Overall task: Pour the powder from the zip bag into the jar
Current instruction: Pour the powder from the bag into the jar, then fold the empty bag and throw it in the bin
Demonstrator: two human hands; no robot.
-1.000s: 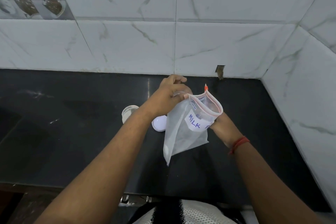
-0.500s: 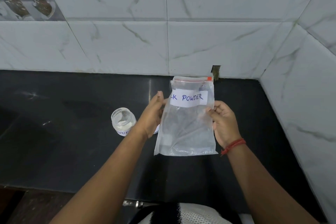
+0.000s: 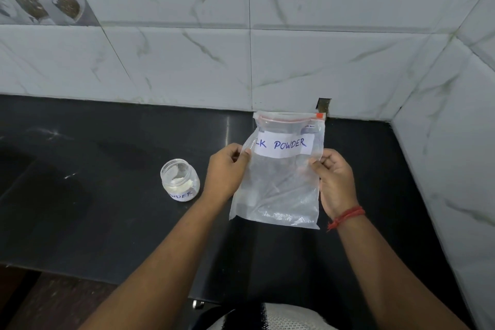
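A clear zip bag (image 3: pixel 281 185) with a red zip strip and a white label reading "LK POWDER" is held upright and flat above the black counter (image 3: pixel 107 222). It looks nearly empty, with only traces of powder inside. My left hand (image 3: pixel 227 169) pinches its left edge and my right hand (image 3: pixel 334 182) pinches its right edge. A small clear jar (image 3: pixel 180 179), lidless, stands on the counter to the left of my left hand, with white powder inside and a white label on its front.
White marble-look tiled walls (image 3: pixel 321 61) close the counter at the back and on the right. A small dark notch (image 3: pixel 323 105) sits at the wall base behind the bag. The counter's front edge runs below my forearms.
The bag went from tilted and bunched over the jar area to upright and spread flat between both hands. The jar, earlier mostly hidden by my left arm, is now in plain sight.
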